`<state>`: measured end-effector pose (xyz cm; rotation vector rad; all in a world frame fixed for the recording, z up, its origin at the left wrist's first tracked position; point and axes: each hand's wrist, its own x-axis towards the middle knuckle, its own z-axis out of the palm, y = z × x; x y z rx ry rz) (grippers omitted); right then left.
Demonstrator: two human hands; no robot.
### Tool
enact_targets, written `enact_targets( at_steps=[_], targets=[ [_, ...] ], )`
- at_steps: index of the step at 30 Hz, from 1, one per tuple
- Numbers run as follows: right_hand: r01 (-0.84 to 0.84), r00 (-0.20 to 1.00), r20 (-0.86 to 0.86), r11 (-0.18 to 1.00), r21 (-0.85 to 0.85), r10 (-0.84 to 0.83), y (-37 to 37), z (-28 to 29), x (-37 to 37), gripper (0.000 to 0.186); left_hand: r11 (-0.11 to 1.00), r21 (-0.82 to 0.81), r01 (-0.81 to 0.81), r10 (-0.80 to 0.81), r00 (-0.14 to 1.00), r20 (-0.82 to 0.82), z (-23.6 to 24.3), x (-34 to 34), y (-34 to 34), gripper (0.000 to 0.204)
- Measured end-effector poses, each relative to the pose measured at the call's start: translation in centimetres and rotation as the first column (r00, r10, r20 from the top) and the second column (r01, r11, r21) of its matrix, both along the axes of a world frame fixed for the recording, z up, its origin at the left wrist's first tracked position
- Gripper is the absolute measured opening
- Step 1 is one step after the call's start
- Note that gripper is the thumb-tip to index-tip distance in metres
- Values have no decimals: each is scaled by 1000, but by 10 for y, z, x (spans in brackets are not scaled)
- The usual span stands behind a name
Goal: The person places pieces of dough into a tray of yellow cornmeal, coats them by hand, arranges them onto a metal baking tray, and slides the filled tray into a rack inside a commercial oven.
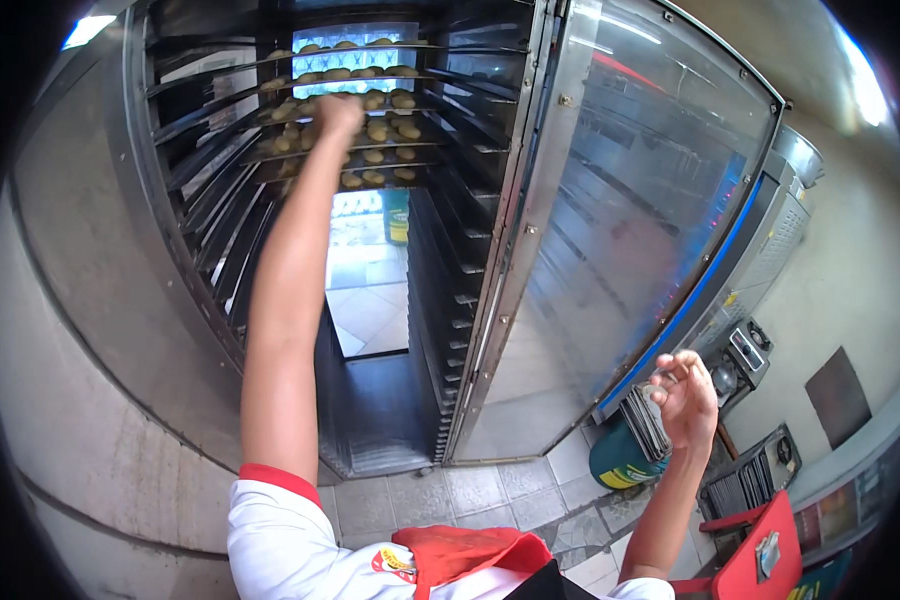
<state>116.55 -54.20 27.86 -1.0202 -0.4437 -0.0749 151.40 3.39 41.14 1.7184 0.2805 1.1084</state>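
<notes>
My left arm stretches up into a tall metal rack cabinet (475,285). My left hand (338,115) is among the upper trays, in front of one tray (425,110) of small oval dough pieces (402,99). It is blurred and its fingers are turned away, so whether it holds anything is hidden. More pale dough pieces (377,130) sit in rows on the trays above and below. Out to the right, my right hand (688,395) is raised in the air, open with fingers loosely curled and apart, holding nothing.
The cabinet's clear-panelled door (630,200) stands swung out to the right. Beyond its lower edge are a green bin (615,455) with flat dark trays (647,425) on it, a gas burner (750,345) and a red chair (760,550). Grey tiles (480,490) cover the floor.
</notes>
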Motion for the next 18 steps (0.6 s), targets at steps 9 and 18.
enact_targets(
  at_steps=[9,18],
  targets=[
    [-191,856,-464,974,126,228,37,-174,-34,18,683,-346,643,-713,689,-129,-254,-334,-186,23],
    [-998,-43,-769,11,65,638,155,-267,-286,23,663,-659,-354,59,903,-425,-394,-868,-310,37]
  ],
)
